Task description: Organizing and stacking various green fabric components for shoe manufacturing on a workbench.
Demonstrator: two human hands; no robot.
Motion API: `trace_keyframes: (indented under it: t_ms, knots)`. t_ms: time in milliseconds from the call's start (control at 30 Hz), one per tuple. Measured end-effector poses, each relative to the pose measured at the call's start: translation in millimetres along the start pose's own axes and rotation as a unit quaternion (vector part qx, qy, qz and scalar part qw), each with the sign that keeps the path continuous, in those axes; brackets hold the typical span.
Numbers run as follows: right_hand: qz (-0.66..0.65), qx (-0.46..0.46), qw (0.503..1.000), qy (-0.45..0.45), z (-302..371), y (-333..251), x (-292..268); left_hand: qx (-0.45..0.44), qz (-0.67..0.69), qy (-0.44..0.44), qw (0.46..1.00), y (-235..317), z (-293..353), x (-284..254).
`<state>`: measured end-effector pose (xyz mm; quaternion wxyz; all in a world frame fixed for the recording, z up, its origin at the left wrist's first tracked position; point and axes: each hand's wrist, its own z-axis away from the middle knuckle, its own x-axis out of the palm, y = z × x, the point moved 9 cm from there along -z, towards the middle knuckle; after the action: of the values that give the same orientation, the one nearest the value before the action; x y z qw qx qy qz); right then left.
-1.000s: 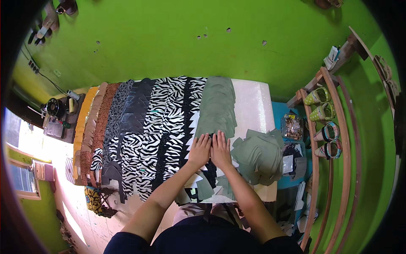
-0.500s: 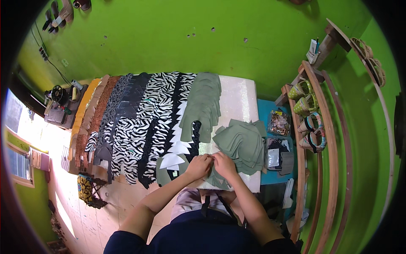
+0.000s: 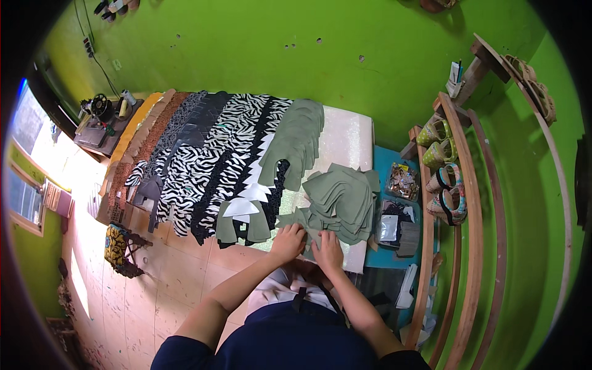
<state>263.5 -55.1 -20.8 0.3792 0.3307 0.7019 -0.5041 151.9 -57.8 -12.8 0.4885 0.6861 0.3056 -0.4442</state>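
Note:
At the table's near edge, my left hand (image 3: 288, 242) has its fingers curled on a sage-green cut piece (image 3: 308, 237). A short gap away, my right hand (image 3: 327, 251) grips the same piece at its other side, fingertips bent in; their exact hold is too small to make out. Just beyond lies a loose pile of green cut pieces (image 3: 343, 196). Left of my hands, a U-shaped green piece (image 3: 259, 225) lies with a white piece (image 3: 242, 207) over it. Farther back, an overlapping row of green U-shaped pieces (image 3: 300, 132) stretches toward the wall.
Zebra-print pieces (image 3: 203, 163), black, brown and yellow pieces cover the table's left. Clear boxes (image 3: 404, 180) sit on a blue surface at right, beside a wooden rack (image 3: 465, 203) holding sandals (image 3: 448, 200). A sewing machine (image 3: 98, 111) stands far left; a patterned stool (image 3: 117, 246) is below.
My hands have drawn apart from touching fingertips, with the green piece now showing between them. The whole view has shifted slightly, and the table appears a little higher and farther left.

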Motion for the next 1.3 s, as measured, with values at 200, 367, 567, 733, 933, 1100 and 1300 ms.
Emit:
trace_keyframes:
  t_ms: [200, 367, 567, 733, 933, 1100, 1300]
  knots:
    - [-0.019, 0.006, 1.000, -0.022, -0.7, 6.0, -8.1, -0.025, -0.002, 0.007, 1.000, -5.8, 4.5, 6.3]
    - [-0.397, 0.243, 0.883, -0.059, 3.7, 61.4, 12.6, 0.004, -0.058, 0.121, 0.991, 21.8, 3.2, -26.0]
    - [-0.745, 0.339, 0.574, -0.019, 13.7, 65.9, 43.8, -0.049, 0.178, 0.044, 0.982, 26.5, -1.8, -1.2]
    - [-0.812, 0.276, 0.513, -0.041, 0.6, 33.9, 38.9, -0.109, 0.270, 0.003, 0.957, 7.6, -11.0, 22.5]
    - [-0.723, 0.229, 0.652, -0.019, -25.0, 9.8, 8.6, -0.261, 0.500, -0.123, 0.817, -2.3, -14.3, 30.9]
    - [-0.678, 0.181, 0.712, -0.035, -50.8, 20.9, 11.4, -0.227, 0.665, -0.021, 0.711, -27.4, -22.7, 31.3]
    - [-0.596, 0.175, 0.782, -0.058, -84.7, 5.8, 5.3, -0.255, 0.560, 0.021, 0.788, -75.2, -31.6, -21.8]
